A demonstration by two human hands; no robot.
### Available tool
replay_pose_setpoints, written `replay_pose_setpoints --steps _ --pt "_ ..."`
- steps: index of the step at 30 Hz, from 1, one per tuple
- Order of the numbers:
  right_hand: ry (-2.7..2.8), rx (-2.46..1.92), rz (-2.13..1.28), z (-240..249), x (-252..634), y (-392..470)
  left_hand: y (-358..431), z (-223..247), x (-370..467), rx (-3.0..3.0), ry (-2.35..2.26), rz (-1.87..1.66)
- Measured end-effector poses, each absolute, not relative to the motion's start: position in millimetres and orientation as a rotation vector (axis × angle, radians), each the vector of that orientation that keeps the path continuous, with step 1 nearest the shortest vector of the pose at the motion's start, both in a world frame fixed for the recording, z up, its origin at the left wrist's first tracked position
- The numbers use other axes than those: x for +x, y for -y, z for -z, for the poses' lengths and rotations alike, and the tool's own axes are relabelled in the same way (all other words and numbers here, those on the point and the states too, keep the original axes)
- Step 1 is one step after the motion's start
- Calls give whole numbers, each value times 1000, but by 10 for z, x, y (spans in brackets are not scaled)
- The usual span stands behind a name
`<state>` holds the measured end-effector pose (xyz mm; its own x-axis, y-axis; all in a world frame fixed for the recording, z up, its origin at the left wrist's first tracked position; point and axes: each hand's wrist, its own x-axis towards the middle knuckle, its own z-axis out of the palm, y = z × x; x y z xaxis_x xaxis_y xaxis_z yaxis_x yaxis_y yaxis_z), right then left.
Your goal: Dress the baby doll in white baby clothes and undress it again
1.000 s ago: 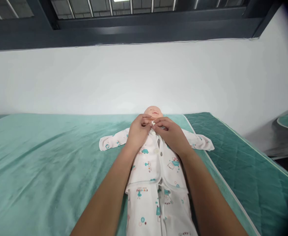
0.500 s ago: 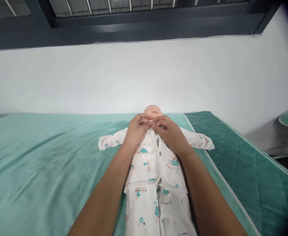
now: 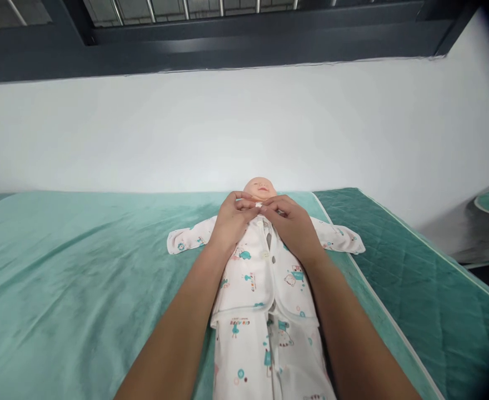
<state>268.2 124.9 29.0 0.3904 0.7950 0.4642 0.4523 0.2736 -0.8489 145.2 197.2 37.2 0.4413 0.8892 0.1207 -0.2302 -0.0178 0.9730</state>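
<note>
Head view: a white wall fills the space toward 12 o'clock, below a dark window frame. Teal cover spreads from it across 9 o'clock down toward 7, apparently serving as a soft, level base; a darker quilted pad runs beside it, from 3 to 5 o'clock.

On the cover lies the doll, face up, head toward 12 and body running to 6, probably so its front lies square to the person. Its lower garment and printed top are laid straight. The sleeves reach out to 8 and 4 o'clock from the neck, which seems to leave the chest within reach from both sides.

Forearms come in from 7 and 5 o'clock, flanking the body rather than crossing it. Left hand and right hand meet at the neck, fingers of each closed in a pinch on the collar, likely because two grips hold both edges together. Below, the front gapes slightly, a small grey fastener showing undone.
</note>
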Motion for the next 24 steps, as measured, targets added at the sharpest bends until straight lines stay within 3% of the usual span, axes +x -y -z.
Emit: replay_pose_setpoints --steps 24 --pt "1115 -1490 -169 -332 2633 -1198 -2006 -328 1449 1314 -670 -985"
